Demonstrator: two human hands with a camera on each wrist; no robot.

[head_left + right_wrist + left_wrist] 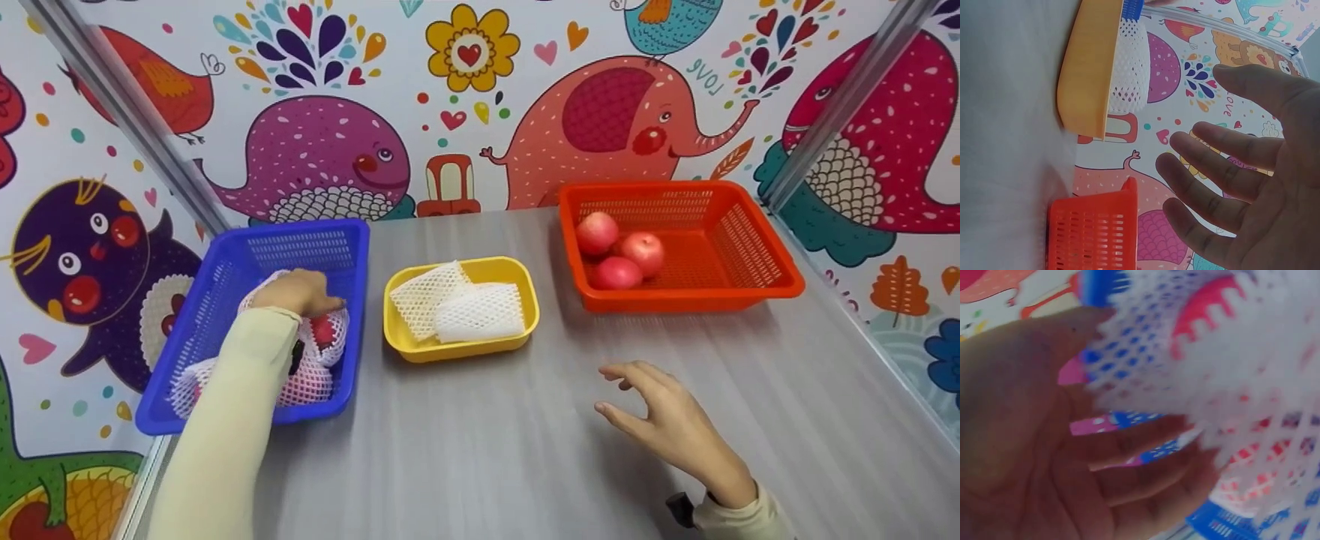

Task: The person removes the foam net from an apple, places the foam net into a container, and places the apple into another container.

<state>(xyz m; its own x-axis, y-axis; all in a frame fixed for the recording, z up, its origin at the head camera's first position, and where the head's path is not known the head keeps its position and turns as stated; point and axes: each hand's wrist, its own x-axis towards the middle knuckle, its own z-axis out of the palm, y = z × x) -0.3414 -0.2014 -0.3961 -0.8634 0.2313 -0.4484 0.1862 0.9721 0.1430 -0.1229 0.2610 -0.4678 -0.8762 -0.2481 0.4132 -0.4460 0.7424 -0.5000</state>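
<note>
My left hand (294,291) is inside the blue basket (360,300), over red apples (322,330) in white foam net sleeves. In the left wrist view, the fingers of my left hand (1072,444) are loosely extended at the edge of a white foam net (1140,343), with red fruit showing through the mesh. Contact there is blurred. My right hand (671,420) hovers above the table's right side, fingers spread and slightly bent, holding nothing. The right wrist view likewise shows the right hand (1241,174) with nothing in it.
A small yellow basket (461,351) with white foam net sleeves (480,311) stands at the middle. The red basket (675,300) at the back right holds several bare apples (643,253). Printed panels (465,97) and metal posts (127,105) border the grey table (480,435).
</note>
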